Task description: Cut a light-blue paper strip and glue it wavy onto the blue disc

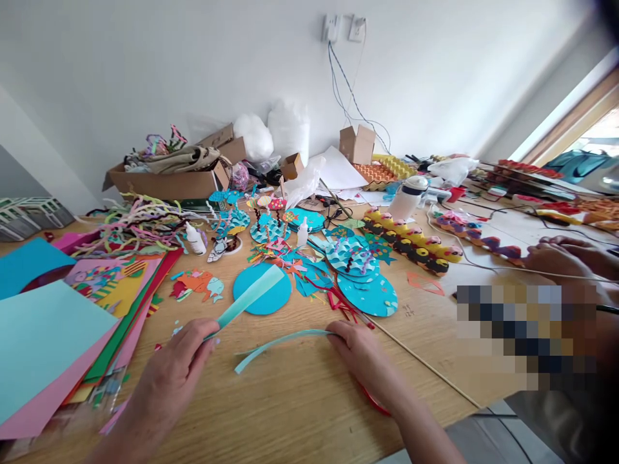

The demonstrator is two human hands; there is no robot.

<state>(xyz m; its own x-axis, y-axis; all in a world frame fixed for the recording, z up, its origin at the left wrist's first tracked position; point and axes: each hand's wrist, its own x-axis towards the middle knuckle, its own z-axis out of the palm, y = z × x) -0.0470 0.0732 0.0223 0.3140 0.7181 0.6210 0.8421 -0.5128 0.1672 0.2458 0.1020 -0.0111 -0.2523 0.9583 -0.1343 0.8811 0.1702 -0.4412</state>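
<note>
My left hand (186, 361) pinches the lower end of a light teal paper strip (251, 296), which slants up across a round blue disc (242, 280) lying on the table. Between the thumb and fingers of my right hand (355, 351) are the ends of thin, curved light-blue paper strips (285, 335), their free ends spreading to the left above the wood. Just beyond my right hand lie red strips (345, 303) and a blue oval disc (374, 299). Cut-out paper fish (198, 283) rest beyond my left hand.
Stacked coloured sheets (48, 348) cover the left side. Glue bottles (196, 240) stand among pipe cleaners (140, 225) and paper scraps. A thin stick (420, 361) crosses the table at right. Another person's hands (556, 261) are at the far right, near painted egg-carton pieces (411, 241).
</note>
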